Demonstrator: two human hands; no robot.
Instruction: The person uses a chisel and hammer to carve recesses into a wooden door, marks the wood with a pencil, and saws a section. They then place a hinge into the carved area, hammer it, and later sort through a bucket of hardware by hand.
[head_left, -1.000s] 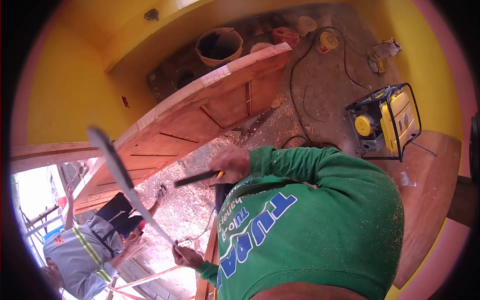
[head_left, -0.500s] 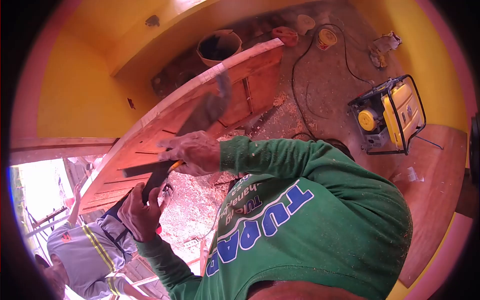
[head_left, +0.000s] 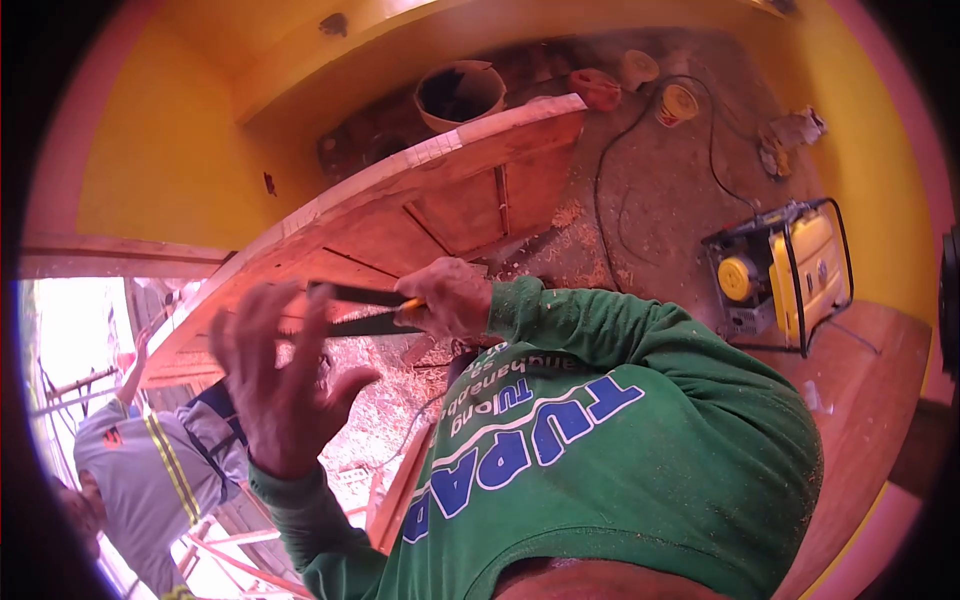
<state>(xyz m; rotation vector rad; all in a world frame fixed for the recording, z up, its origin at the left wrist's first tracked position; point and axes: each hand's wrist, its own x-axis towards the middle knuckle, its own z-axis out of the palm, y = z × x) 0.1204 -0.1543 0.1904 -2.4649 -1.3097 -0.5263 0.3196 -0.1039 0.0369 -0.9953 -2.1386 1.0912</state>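
Observation:
My right hand (head_left: pixel 455 297) is closed round a dark tool (head_left: pixel 365 324) with two straight, flat arms that spread out to the left. A short orange piece, like a pencil (head_left: pixel 411 304), sticks out at its fingers. My left hand (head_left: pixel 285 375) is raised nearer the camera, with its fingers apart and nothing in them. It hides the far ends of the dark arms. Beyond both hands stretches a large reddish wooden panel (head_left: pixel 465 200) with narrow dark slots and a pale edge.
Wood shavings (head_left: pixel 375 385) cover the floor below. A yellow generator (head_left: pixel 805 275) stands at right, with a black cable (head_left: pixel 600 190) trailing on the floor. Buckets, including a large one (head_left: pixel 460 122), stand behind the panel. At left is another person in a grey shirt (head_left: pixel 150 470).
My left hand has come off the dark tool and opened, rising toward the camera. My right hand has shifted right with the tool. A blurred dark shape over the panel is gone.

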